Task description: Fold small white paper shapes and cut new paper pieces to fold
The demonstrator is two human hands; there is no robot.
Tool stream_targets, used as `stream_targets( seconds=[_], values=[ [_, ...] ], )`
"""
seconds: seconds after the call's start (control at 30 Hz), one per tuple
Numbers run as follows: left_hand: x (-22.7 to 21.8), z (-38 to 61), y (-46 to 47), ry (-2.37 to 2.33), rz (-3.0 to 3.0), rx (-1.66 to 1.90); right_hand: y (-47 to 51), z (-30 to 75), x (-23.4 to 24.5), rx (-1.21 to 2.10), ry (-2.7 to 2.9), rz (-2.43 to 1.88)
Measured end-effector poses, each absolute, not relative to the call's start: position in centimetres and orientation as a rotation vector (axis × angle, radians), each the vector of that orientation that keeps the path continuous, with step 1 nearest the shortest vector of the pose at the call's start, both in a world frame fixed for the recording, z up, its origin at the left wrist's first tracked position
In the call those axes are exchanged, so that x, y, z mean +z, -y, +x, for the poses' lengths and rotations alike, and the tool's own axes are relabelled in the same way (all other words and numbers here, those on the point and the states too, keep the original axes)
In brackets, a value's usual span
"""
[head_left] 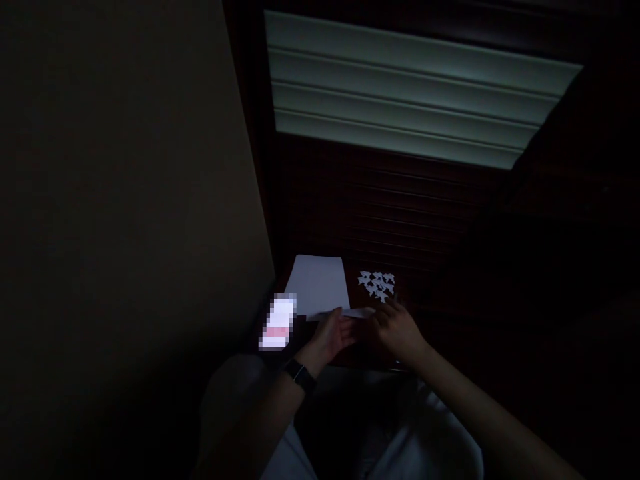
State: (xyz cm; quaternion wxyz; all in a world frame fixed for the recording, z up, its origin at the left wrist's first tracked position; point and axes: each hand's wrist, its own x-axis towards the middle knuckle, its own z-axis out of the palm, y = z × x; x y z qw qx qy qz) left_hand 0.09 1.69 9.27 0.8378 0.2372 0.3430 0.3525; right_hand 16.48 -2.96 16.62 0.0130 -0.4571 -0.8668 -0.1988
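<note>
A narrow piece of white paper [359, 313] stretches between my two hands above a dark table. My left hand [336, 335], with a dark watch on its wrist, grips the paper's left end between thumb and fingers. At the other end my right hand [396, 325] is closed on the paper, and a thin, dim object seems to stick up from it, too dark to name. Just beyond my left hand lies a white sheet or stack of paper [317, 283]. Several small white paper cutouts [379, 285] are heaped past my right hand.
A lit phone [279, 323], its screen blurred, lies left of my hands. The dark table [353, 287] stands against a slatted panel with a pale louvred part [400, 93] higher up. A plain wall [150, 167] rises on the left. My knees are below the table edge.
</note>
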Motion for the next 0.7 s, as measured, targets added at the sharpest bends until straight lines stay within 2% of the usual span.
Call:
stream_targets(
  seconds=[0.13, 0.33, 0.43, 0.5, 0.6, 0.7],
  values=[
    [7.9, -0.9, -2.6, -0.67, 0.409, 0.898, 3.5, 17.8, 15.3, -0.618, 2.697, -1.432],
    [7.0, -3.3, -3.3, -0.699, 0.492, 0.984, 4.4, 20.9, 13.7, -0.519, 2.527, -1.695],
    [6.7, -3.7, -3.2, -0.688, 0.568, 0.954, 4.3, 21.7, 11.7, -0.246, 2.31, -1.896],
    [6.3, -3.7, -3.1, -0.702, 0.593, 0.917, 3.8, 21.6, 9.9, 0.046, 2.059, -1.948],
    [5.6, -3.7, -3.0, -0.724, 0.646, 0.846, 2.6, 20.6, 7.3, 0.523, 1.607, -1.774],
    [5.1, -4.1, -3.0, -0.713, 0.73, 0.758, 1.5, 19.0, 5.8, 0.822, 1.204, -1.593]
  ],
)
